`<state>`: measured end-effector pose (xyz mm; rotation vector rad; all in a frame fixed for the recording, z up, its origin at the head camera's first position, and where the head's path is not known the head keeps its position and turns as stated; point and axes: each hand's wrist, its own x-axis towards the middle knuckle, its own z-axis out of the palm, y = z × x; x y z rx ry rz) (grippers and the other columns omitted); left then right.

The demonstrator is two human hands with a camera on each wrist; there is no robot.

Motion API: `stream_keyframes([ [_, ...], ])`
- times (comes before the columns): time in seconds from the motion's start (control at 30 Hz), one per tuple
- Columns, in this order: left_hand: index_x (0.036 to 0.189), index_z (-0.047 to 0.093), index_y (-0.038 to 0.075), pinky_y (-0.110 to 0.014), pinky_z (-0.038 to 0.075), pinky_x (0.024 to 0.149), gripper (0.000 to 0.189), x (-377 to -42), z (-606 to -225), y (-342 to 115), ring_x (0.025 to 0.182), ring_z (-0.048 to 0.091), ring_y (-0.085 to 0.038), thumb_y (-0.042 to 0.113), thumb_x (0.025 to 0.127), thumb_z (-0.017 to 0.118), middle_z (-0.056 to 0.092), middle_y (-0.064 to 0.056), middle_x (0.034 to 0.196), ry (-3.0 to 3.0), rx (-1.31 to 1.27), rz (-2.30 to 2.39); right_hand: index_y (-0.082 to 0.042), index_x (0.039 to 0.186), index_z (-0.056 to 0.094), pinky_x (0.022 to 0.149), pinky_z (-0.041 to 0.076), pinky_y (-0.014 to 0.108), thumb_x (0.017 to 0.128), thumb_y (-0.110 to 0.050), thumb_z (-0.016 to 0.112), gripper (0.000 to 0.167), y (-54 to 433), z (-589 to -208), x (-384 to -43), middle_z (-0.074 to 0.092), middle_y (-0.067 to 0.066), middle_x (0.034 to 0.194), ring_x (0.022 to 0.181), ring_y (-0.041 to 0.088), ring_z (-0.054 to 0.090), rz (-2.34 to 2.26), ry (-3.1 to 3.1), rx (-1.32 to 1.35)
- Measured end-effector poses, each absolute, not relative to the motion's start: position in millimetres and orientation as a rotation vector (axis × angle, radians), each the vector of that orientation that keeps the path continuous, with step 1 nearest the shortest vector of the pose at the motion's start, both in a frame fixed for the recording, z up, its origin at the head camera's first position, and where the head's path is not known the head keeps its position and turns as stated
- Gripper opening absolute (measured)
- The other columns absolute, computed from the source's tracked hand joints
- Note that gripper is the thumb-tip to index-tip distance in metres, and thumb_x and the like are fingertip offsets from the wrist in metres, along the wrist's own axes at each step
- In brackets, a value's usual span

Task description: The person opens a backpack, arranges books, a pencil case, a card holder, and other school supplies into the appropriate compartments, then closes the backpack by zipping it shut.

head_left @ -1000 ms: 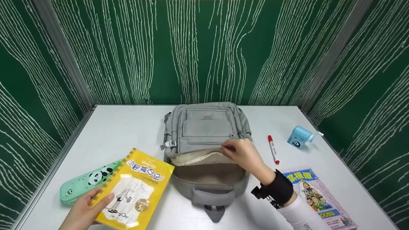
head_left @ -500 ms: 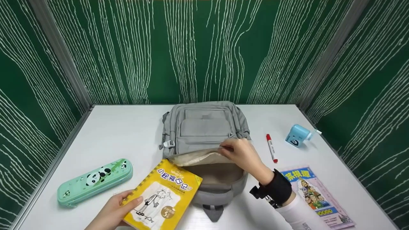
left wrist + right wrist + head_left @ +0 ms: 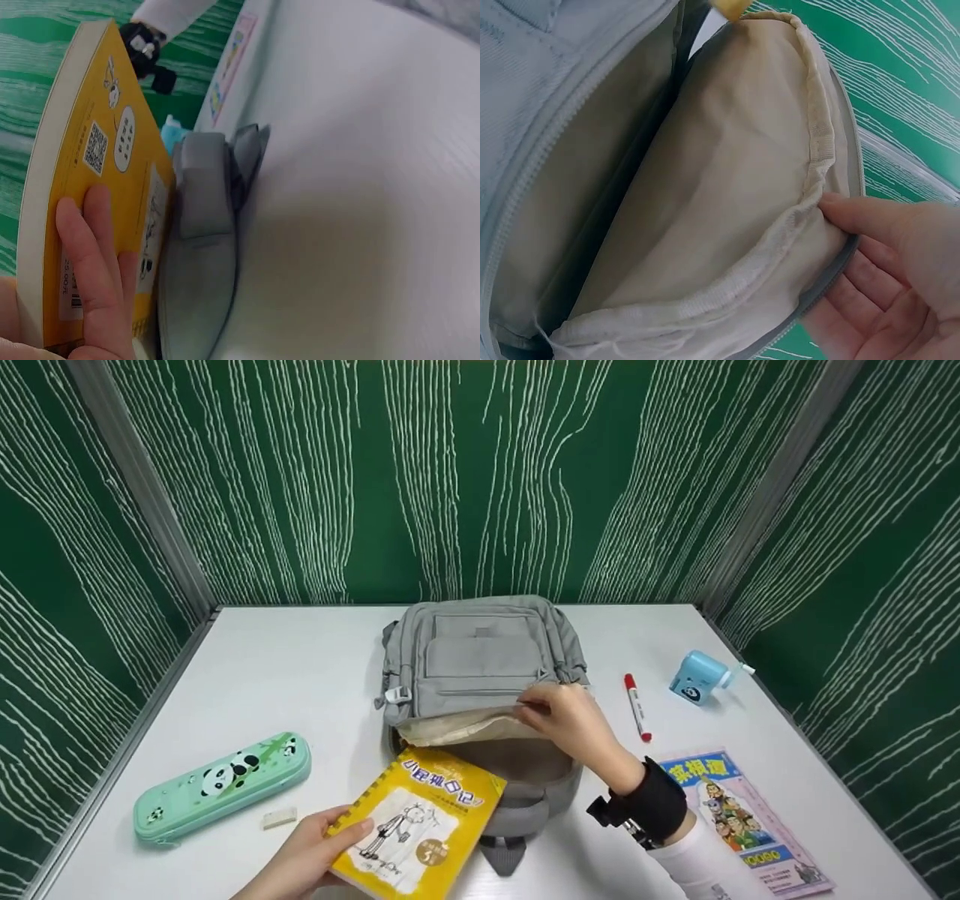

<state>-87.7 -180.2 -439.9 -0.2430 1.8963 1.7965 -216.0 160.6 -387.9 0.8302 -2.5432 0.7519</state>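
A yellow book (image 3: pixel 416 825) with cartoon drawings is gripped by my left hand (image 3: pixel 319 847), thumb on the front cover and fingers spread on the back. Its top edge is at the left side of the mouth of a grey backpack (image 3: pixel 484 660), which lies on the table with its main compartment unzipped. My right hand (image 3: pixel 566 720) pinches the edge of the backpack's flap and holds it up. In the right wrist view, the flap's beige lining (image 3: pixel 720 180) and the zipper edge show, with a corner of the yellow book (image 3: pixel 731 7) at the top.
A mint panda pencil case (image 3: pixel 225 787) and a white eraser (image 3: pixel 279 818) lie at left. To the right are a red marker (image 3: pixel 637 707), a blue pencil sharpener (image 3: pixel 699 678) with a crank, and a colourful booklet (image 3: pixel 739 817) under my right forearm. Green walls surround the white table.
My left hand has carried the yellow book rightward to the backpack's mouth, uncovering the pencil case and the eraser. My right hand has kept holding the flap up.
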Motion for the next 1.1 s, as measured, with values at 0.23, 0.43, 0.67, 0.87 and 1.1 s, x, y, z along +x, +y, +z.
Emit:
stream_keyframes([
  [0.23, 0.149, 0.036, -0.014, -0.029, 0.065, 0.072, 0.064, -111, -447, -154, 0.081, 0.075, -0.011, 0.027, 0.105, 0.056, 0.075, -0.005, 0.102, 1.909, -0.196, 1.906, -0.013, 0.088, 0.078, 0.066, 0.056, 0.024, 0.091, -0.011, 0.076, 0.004, 162, -387, -214, 0.076, 0.001, 0.084, 0.07, 0.008, 0.066, 0.806, -2.56, 0.857],
  [0.43, 0.146, 0.043, -0.012, -0.026, 0.063, 0.069, 0.056, -140, -455, -128, 0.076, 0.072, -0.009, 0.025, 0.106, 0.055, 0.074, -0.004, 0.096, 1.944, -0.204, 1.983, -0.013, 0.09, 0.078, 0.06, 0.046, 0.017, 0.093, -0.012, 0.075, 0.005, 165, -386, -211, 0.076, 0.002, 0.081, 0.063, 0.001, 0.055, 0.861, -2.578, 0.867],
  [0.67, 0.141, 0.044, -0.013, -0.031, 0.065, 0.074, 0.047, -167, -458, -102, 0.077, 0.072, -0.012, 0.015, 0.104, 0.052, 0.071, -0.012, 0.1, 1.919, -0.2, 2.119, -0.012, 0.092, 0.079, 0.061, 0.049, 0.017, 0.093, -0.01, 0.074, 0.005, 168, -385, -206, 0.077, 0.003, 0.083, 0.065, 0.003, 0.06, 0.881, -2.585, 0.866],
  [0.87, 0.139, 0.04, -0.014, -0.034, 0.066, 0.079, 0.042, -182, -462, -86, 0.091, 0.076, -0.027, -0.002, 0.1, 0.042, 0.065, -0.033, 0.118, 1.929, -0.23, 2.201, -0.011, 0.092, 0.079, 0.062, 0.051, 0.018, 0.093, -0.009, 0.074, 0.005, 168, -385, -205, 0.077, 0.003, 0.083, 0.067, 0.003, 0.061, 0.888, -2.581, 0.878],
  [1.1, 0.149, 0.031, -0.009, -0.05, 0.059, 0.1, 0.048, -196, -468, -73, 0.122, 0.065, -0.043, -0.003, 0.102, 0.038, 0.047, -0.037, 0.143, 1.721, -0.158, 2.364, -0.011, 0.092, 0.078, 0.063, 0.051, 0.019, 0.093, -0.01, 0.074, 0.005, 172, -382, -203, 0.077, 0.003, 0.085, 0.069, 0.004, 0.061, 0.895, -2.576, 0.89],
])
